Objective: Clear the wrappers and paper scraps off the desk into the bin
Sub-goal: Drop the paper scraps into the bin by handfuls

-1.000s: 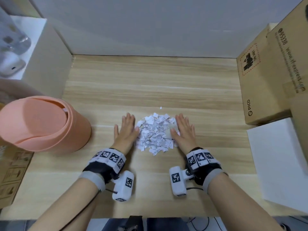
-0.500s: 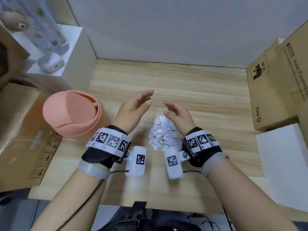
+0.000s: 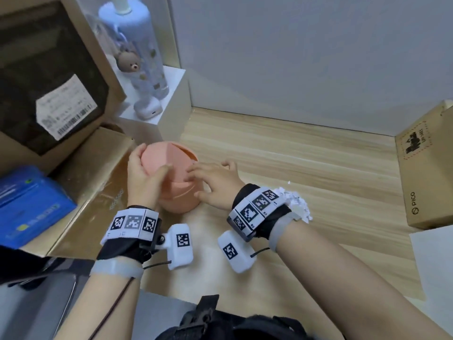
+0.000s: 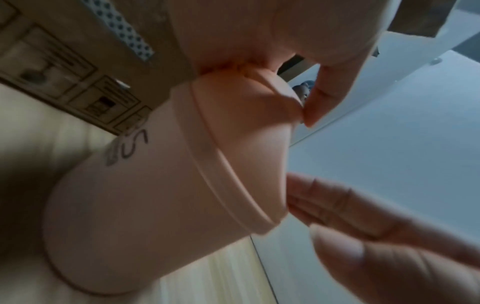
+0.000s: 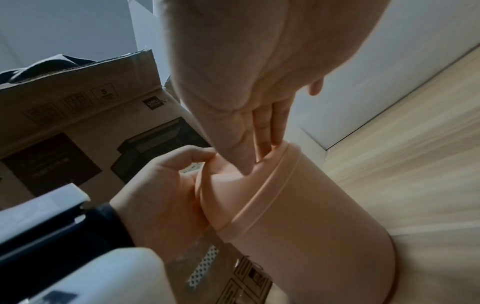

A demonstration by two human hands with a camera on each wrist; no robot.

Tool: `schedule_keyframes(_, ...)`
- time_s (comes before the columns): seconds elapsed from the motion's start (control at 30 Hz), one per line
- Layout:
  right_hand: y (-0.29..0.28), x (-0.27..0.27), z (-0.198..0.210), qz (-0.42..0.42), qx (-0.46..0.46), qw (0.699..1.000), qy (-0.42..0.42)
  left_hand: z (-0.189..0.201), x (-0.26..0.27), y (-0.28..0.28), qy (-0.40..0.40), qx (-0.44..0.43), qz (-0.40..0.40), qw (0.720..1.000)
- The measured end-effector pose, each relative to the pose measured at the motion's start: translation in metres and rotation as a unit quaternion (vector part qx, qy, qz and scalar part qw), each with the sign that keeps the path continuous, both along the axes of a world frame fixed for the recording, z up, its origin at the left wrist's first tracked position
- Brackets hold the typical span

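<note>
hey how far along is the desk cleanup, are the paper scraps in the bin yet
Not yet. The paper scraps lie in a heap on the desk, partly hidden behind the right wrist. In hand: the left hand and right hand are both on the pink bin, at its lid. Left: moving the whole heap into it.

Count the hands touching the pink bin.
2. The left hand grips the bin from its left side; the right hand touches its top on the right with straight fingers.
</note>
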State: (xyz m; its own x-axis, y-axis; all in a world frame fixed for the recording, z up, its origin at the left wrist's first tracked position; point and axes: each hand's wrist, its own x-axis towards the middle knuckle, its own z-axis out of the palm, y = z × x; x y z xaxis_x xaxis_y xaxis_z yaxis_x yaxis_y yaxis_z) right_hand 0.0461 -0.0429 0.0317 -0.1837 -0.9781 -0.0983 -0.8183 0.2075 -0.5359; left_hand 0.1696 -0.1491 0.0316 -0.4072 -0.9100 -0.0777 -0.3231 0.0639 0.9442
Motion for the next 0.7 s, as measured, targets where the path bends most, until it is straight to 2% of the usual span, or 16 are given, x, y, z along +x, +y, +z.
schedule_keyframes(0.13, 0.011, -0.009, -0.003, -0.010, 0.000, 0.998, 0.062, 0.000, -0.008, 0.007, 0.012, 0.032, -0.052, 0.998)
schedule_keyframes(0.33, 0.034, -0.020, -0.013, 0.008, 0.097, 0.986, 0.137, 0.002, -0.038, 0.037, -0.057, -0.032, -0.133, 0.989)
schedule_keyframes(0.4, 0.040, -0.024, -0.015, -0.009, 0.081, 0.991, 0.110, 0.003, -0.049, 0.039, -0.062, -0.040, -0.143, 0.987)
schedule_keyframes(0.47, 0.051, -0.030, -0.018, -0.044, 0.017, 0.998, 0.051, 0.000, -0.055, 0.039, -0.050, -0.038, -0.146, 0.987)
schedule_keyframes(0.57, 0.078, -0.050, -0.023, -0.160, -0.085, 0.983, -0.017, -0.006, -0.058, 0.039, -0.041, -0.052, -0.142, 0.988)
schedule_keyframes(0.63, 0.100, -0.068, -0.031, -0.252, -0.076, 0.964, -0.051, -0.008, -0.060, 0.040, -0.042, -0.054, -0.136, 0.988)
schedule_keyframes(0.7, 0.119, -0.085, -0.043, -0.298, 0.022, 0.952, -0.068, -0.008, -0.063, 0.043, -0.045, -0.051, -0.132, 0.989)
